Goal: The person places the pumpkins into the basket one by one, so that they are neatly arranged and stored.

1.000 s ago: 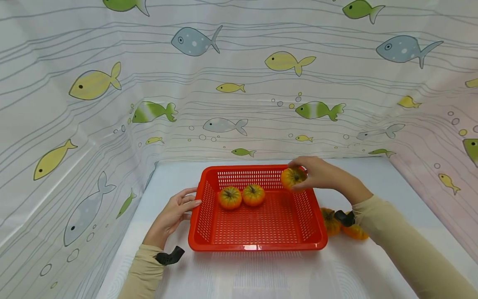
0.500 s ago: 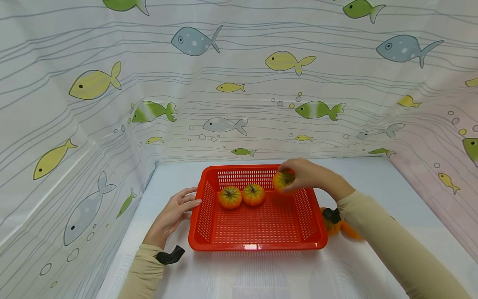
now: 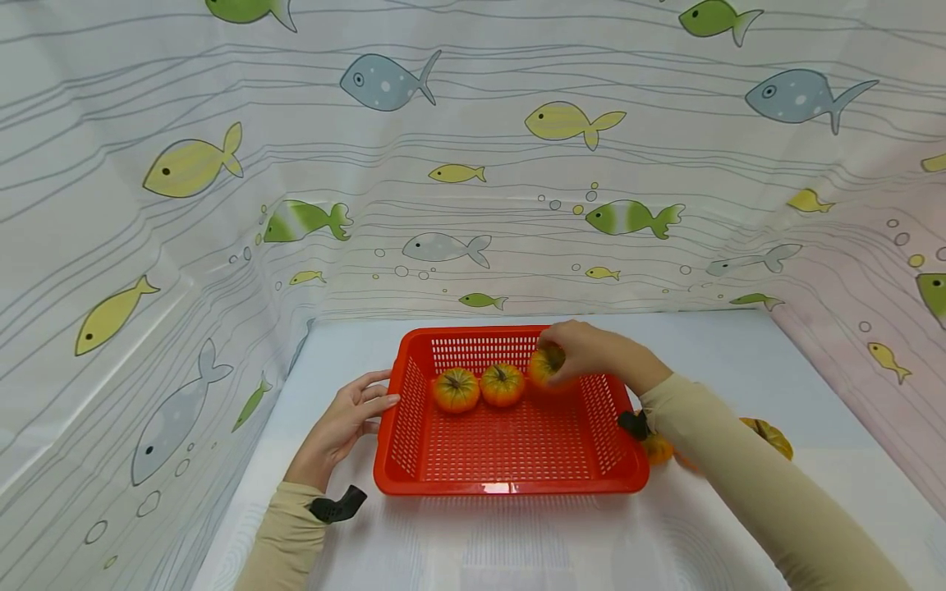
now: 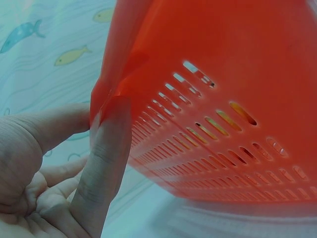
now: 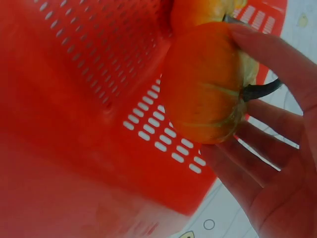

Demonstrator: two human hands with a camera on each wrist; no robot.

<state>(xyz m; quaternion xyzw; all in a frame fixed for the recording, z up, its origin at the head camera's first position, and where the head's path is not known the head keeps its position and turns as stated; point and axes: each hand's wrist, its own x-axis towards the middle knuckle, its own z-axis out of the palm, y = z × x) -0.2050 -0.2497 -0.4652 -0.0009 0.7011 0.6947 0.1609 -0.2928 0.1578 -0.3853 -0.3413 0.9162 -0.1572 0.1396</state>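
Observation:
A red plastic basket (image 3: 510, 487) with slotted walls stands on the table. Two small orange pumpkins, a left one (image 3: 456, 390) and a right one (image 3: 502, 385), sit side by side toward its back left. My right hand (image 3: 591, 353) grips a third small pumpkin (image 3: 545, 367) inside the basket, just right of those two. In the right wrist view, thumb and fingers curl round this pumpkin (image 5: 205, 84), its dark stem toward the palm. At the basket's left rim, my left hand (image 3: 347, 419) pinches the edge; the left wrist view shows thumb and finger (image 4: 106, 153) on either side of it.
More pumpkins lie on the table right of the basket, partly hidden by the right sleeve; one pumpkin (image 3: 769, 437) shows beyond the sleeve and another (image 3: 657, 449) beside the basket wall. A fish-printed curtain (image 3: 517, 246) surrounds the table at the back and sides.
My right hand has carried its pumpkin left and slightly down, from the basket's back right corner to beside the other two. The left hand has stayed at the rim.

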